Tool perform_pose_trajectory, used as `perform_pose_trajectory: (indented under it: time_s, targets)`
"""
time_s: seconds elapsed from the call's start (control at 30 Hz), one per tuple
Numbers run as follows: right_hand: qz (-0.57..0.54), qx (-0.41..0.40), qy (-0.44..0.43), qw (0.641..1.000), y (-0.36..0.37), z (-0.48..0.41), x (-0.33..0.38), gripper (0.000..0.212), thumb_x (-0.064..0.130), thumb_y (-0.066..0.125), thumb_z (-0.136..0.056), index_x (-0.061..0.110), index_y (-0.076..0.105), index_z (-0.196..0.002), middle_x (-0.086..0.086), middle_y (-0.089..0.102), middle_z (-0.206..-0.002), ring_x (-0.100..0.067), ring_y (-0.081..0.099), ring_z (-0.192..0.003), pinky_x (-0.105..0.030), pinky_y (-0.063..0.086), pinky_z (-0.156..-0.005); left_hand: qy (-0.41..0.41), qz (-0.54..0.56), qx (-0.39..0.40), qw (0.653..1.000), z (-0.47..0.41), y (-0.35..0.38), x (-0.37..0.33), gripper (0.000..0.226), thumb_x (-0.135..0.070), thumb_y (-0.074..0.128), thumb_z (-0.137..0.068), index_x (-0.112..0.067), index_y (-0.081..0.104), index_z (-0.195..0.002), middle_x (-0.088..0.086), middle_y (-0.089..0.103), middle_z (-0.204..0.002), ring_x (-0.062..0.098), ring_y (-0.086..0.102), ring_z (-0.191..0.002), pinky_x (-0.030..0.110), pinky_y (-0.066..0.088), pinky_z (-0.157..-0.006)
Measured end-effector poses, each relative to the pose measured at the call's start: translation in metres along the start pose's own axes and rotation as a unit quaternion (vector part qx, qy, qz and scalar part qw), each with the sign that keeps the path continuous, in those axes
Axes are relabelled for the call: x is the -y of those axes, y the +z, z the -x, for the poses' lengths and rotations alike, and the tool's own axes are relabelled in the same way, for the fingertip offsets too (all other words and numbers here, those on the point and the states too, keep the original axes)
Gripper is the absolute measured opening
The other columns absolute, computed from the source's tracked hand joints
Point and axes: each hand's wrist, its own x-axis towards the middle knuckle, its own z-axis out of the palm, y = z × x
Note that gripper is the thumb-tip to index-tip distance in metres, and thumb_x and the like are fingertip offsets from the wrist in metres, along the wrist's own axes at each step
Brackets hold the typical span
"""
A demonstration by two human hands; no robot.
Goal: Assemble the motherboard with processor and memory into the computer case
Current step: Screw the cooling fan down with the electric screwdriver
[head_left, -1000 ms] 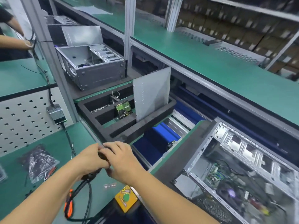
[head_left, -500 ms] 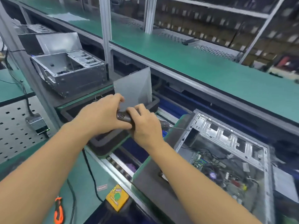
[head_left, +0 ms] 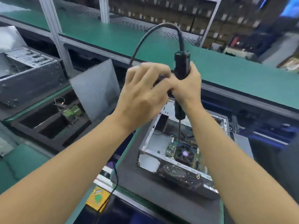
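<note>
Head view: the right hand [head_left: 186,85] grips a black screwdriver [head_left: 182,65] upright, with its bit pointing down into the open case [head_left: 150,160]. The case lies on a grey pad, and the motherboard [head_left: 183,153] sits inside it. The cable [head_left: 145,38] arcs over the top of the tool. The left hand [head_left: 142,96] is beside the driver; blur hides whether it grips. A foam tray [head_left: 48,135] and a second case [head_left: 27,78] sit to the left.
</note>
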Motion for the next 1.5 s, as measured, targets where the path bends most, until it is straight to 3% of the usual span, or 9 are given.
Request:
perform_pose_trajectory:
  time_s: [0.13,0.23,0.33,0.5,0.63,0.87,1.03,1.13,1.5]
  targets:
    - [-0.024,-0.042,0.015,0.999,-0.054,-0.020,-0.008,0.020,0.022,0.068,-0.075,0.029,0.049,-0.077,-0.003,0.052,-0.075,-0.038,0.050,-0.066,-0.054,0.052,-0.063,0.021,0.060,0.117,0.991,0.046,0.020,-0.008,0.016,-0.001,0.052,-0.084,-0.008,0.066,-0.082,0.008,0.064,-0.096,0.029,0.059,-0.085,0.040,0.044,-0.077]
    - [-0.036,-0.040,0.015,0.998,-0.075,-0.024,-0.023,0.019,0.022,0.068,-0.077,0.026,0.049,-0.081,-0.002,0.052,-0.073,-0.031,0.048,-0.059,-0.046,0.052,-0.052,-0.023,-0.005,0.178,0.984,0.071,0.043,-0.020,0.019,-0.006,0.054,-0.080,-0.015,0.069,-0.088,0.005,0.064,-0.113,0.028,0.061,-0.106,0.039,0.035,-0.098]
    - [-0.094,-0.024,0.044,0.994,-0.084,-0.018,-0.043,0.022,0.015,0.066,-0.079,0.024,0.046,-0.084,0.012,0.050,-0.063,-0.023,0.048,-0.047,-0.034,0.047,-0.043,-0.088,-0.003,0.266,0.960,0.079,0.067,-0.040,0.020,-0.011,0.057,-0.081,-0.013,0.070,-0.096,0.007,0.061,-0.123,0.028,0.060,-0.109,0.040,0.040,-0.094]
    - [-0.112,-0.013,0.075,0.991,-0.097,-0.002,-0.077,0.022,0.014,0.066,-0.084,0.022,0.045,-0.086,0.009,0.051,-0.063,-0.022,0.052,-0.047,-0.033,0.049,-0.045,-0.283,0.136,0.521,0.794,0.093,0.110,-0.069,0.025,-0.022,0.051,-0.095,-0.020,0.059,-0.119,-0.004,0.054,-0.118,0.020,0.058,-0.105,0.039,0.049,-0.088]
    - [-0.091,-0.018,0.058,0.994,-0.114,-0.001,-0.091,0.021,0.018,0.069,-0.088,0.023,0.048,-0.087,0.001,0.051,-0.067,-0.023,0.050,-0.049,-0.034,0.051,-0.046,-0.286,0.190,0.631,0.695,0.115,0.145,-0.076,0.056,-0.045,0.066,-0.088,-0.025,0.046,-0.136,-0.007,0.046,-0.134,0.012,0.055,-0.108,0.031,0.044,-0.095]
    - [-0.070,-0.079,0.056,0.993,-0.129,-0.008,-0.100,0.021,0.025,0.069,-0.089,0.030,0.049,-0.084,-0.016,0.052,-0.073,-0.043,0.052,-0.057,-0.034,0.050,-0.046,-0.023,0.178,0.703,0.688,0.150,0.225,-0.105,0.124,-0.080,0.068,-0.059,-0.023,0.014,-0.155,-0.004,0.015,-0.161,0.020,0.017,-0.147,0.043,0.017,-0.119]
    - [-0.066,-0.116,0.063,0.989,-0.140,0.002,-0.117,0.022,0.019,0.067,-0.091,0.029,0.048,-0.085,-0.018,0.049,-0.068,-0.040,0.049,-0.049,-0.043,0.047,-0.043,0.064,0.150,0.737,0.656,0.166,0.260,-0.114,0.099,-0.071,0.077,-0.056,-0.016,0.040,-0.129,0.002,0.053,-0.126,0.022,0.052,-0.110,0.034,0.044,-0.084]
    - [-0.045,-0.142,0.072,0.986,-0.144,0.005,-0.126,0.024,0.023,0.068,-0.090,0.030,0.046,-0.082,-0.021,0.048,-0.068,-0.043,0.050,-0.053,-0.050,0.047,-0.050,0.043,0.166,0.738,0.653,0.175,0.263,-0.113,0.085,-0.058,0.079,-0.056,-0.020,0.036,-0.118,-0.003,0.050,-0.102,0.019,0.044,-0.081,0.026,0.030,-0.055]
    - [-0.080,-0.177,0.090,0.977,-0.146,0.018,-0.144,0.021,0.018,0.068,-0.090,0.022,0.048,-0.085,-0.022,0.051,-0.069,-0.041,0.051,-0.054,-0.053,0.047,-0.051,0.078,0.168,0.749,0.636,0.184,0.274,-0.114,0.078,-0.059,0.073,-0.054,-0.023,0.027,-0.106,-0.007,0.035,-0.090,0.016,0.041,-0.069,0.023,0.022,-0.046]
